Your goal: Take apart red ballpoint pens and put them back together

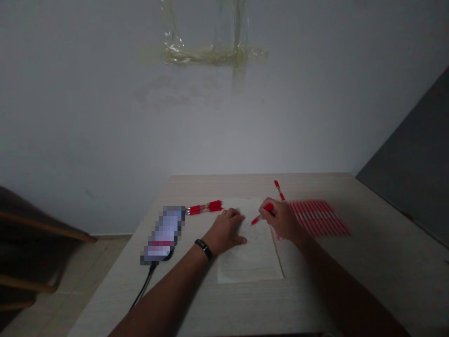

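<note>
A sheet of white paper (pixel 250 264) lies on the table in front of me. My left hand (pixel 226 230) rests on its left side, fingers spread and holding nothing. In my right hand (pixel 280 217) is a red pen (pixel 258 217), tilted with its tip at the paper near some faint marks. Just right of that hand, many red pens (pixel 321 216) lie side by side in a slanted row. A single red pen (pixel 279 191) lies apart behind the right hand. To the left of the paper, a small bundle of red pens (pixel 205 207) lies on the table.
A blurred-out phone (pixel 164 234) with a black cable (pixel 142 288) lies on the left of the wooden table (pixel 189 299). The white wall (pixel 210 135) stands behind, with clear tape (pixel 206 57) on it. Wooden furniture (pixel 31 220) is at the far left.
</note>
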`<state>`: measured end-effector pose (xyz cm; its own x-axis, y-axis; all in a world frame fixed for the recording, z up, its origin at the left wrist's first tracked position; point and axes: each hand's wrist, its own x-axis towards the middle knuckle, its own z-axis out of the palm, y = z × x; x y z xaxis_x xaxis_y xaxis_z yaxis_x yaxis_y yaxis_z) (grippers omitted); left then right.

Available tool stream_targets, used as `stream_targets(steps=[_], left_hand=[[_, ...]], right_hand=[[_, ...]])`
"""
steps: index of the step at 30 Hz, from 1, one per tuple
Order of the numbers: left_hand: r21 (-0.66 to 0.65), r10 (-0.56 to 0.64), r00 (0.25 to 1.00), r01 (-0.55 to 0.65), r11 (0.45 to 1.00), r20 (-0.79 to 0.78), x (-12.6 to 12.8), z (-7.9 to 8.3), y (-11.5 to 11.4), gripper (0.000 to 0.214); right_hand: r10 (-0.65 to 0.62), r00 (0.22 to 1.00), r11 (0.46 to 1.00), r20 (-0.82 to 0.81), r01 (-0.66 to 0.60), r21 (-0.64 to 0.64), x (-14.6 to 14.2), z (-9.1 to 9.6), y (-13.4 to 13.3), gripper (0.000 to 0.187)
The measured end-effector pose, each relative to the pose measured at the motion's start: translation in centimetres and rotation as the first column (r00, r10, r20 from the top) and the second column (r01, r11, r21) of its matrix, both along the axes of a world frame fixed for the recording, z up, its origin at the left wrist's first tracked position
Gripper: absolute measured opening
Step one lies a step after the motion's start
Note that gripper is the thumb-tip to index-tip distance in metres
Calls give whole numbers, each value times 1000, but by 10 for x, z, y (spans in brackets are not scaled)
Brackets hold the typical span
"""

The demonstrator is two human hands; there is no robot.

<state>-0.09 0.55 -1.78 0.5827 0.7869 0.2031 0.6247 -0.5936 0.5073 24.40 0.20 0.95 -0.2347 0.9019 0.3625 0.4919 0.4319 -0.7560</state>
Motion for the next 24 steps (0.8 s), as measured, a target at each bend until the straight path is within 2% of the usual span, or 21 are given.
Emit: stream_targets(steps=[4,9,15,24], left_hand=[[1,12,1000,-12,1000,-21,0,0,0,73],[1,7,1000,-7,1000,-13,0,0,0,73],[-5,11,1000,-11,1000,9,1,1,-1,72],[-7,6,1000,-6,1000,-31,1,3,-1,73]], right_hand=[[70,998,997,0,-70,-12,1,1,0,18],[9,1000,1000,11,-9,26,2,-1,2,17],[58,998,998,-6,-58,-27,2,1,1,15],[1,1000,999,-20,-2,-36,5,4,1,17]])
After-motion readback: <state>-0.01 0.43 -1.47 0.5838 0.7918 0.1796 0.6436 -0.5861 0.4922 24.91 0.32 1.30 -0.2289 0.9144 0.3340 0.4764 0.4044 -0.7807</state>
